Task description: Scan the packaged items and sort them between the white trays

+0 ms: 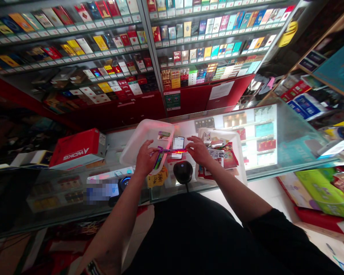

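Both my hands hold a slim purple stick (168,151), pen-like in shape, level over the counter. My left hand (145,158) pinches its left end and my right hand (199,151) pinches the right end. Red light falls along the stick's right part. Just below it stands a black barcode scanner (182,172). Behind the stick lies a phone (179,143), partly covered by it. Beside my left hand, a white plastic bin (132,141) contains several green and dark slim items (158,162). A second white tray (240,164) with packets and cards is under my right forearm.
A red shoe box (77,149) sits at the left of the glass counter (292,141). Near my left forearm are a black round device (124,185) and a blurred screen (101,191). A yellow handwritten tag (157,178) lies by the bin. Cigarette shelves (157,49) rise behind.
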Demonstrator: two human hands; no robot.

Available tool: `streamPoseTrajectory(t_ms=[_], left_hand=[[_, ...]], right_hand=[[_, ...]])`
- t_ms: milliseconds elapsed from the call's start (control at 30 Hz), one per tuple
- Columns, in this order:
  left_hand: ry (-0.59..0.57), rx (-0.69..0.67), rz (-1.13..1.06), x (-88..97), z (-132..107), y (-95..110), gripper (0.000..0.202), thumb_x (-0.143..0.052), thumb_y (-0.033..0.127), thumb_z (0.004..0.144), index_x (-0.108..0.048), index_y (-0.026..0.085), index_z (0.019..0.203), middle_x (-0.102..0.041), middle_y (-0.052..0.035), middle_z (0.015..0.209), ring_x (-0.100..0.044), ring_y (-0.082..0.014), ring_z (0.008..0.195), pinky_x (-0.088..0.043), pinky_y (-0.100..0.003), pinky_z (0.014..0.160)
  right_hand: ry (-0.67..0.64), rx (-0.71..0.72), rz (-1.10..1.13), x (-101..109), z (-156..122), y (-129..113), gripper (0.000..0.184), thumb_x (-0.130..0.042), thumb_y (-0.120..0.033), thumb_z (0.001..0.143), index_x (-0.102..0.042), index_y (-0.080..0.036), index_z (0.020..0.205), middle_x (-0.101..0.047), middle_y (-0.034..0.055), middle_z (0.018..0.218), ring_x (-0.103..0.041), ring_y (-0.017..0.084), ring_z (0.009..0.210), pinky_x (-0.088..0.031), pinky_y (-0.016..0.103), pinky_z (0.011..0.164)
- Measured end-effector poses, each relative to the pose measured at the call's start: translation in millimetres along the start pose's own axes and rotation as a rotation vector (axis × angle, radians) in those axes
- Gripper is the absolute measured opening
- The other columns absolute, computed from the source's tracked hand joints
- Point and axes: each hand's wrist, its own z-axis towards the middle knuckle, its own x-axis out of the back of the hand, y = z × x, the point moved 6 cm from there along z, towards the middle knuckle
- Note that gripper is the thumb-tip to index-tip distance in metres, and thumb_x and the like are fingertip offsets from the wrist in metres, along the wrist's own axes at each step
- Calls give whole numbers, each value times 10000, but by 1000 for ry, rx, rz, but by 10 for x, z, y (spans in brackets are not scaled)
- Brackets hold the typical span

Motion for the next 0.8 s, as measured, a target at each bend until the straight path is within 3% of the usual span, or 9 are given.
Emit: streamPoseTrajectory(t_ms=[200, 367, 600, 800], left_hand=[[39, -115, -21, 43, 16, 438, 146, -668, 245, 957, -810, 216, 968, -659, -115, 1477, -566, -307, 1447, -456, -522, 1242], [-21, -232, -72, -49, -44, 921, 118, -692, 219, 947, -810, 223, 957, -644, -109, 1501, -530, -302, 1489, -434, -545, 1262], [-165, -367, -30, -440, -259, 1569, 114, -729, 162, 892, -815, 229, 927, -633, -101, 1525, -455, -334, 1547, -381, -611, 1282], [-290, -422, 135, -889, -502, 1929, 93, -721, 170, 895, -799, 202, 856, -583, -133, 1578, -385, -398, 1585, -309, -677, 1294]], right_hand=[[65, -25, 4, 417, -59, 22, 147, -678, -168, 919, -801, -232, 871, -752, 122, 1295, -630, 317, 1288, -456, 565, 1172], [102, -46, -26, 776, -197, 153, 145, -663, -191, 923, -801, -229, 898, -765, 128, 1270, -634, 318, 1287, -465, 551, 1157], [105, -153, -92, 1007, -463, 564, 175, -648, -199, 904, -820, -235, 905, -780, 108, 1235, -674, 293, 1203, -498, 511, 1112], [85, -188, -142, 1068, -623, 868, 199, -642, -197, 887, -837, -240, 881, -793, 103, 1190, -682, 292, 1204, -501, 508, 1118]])
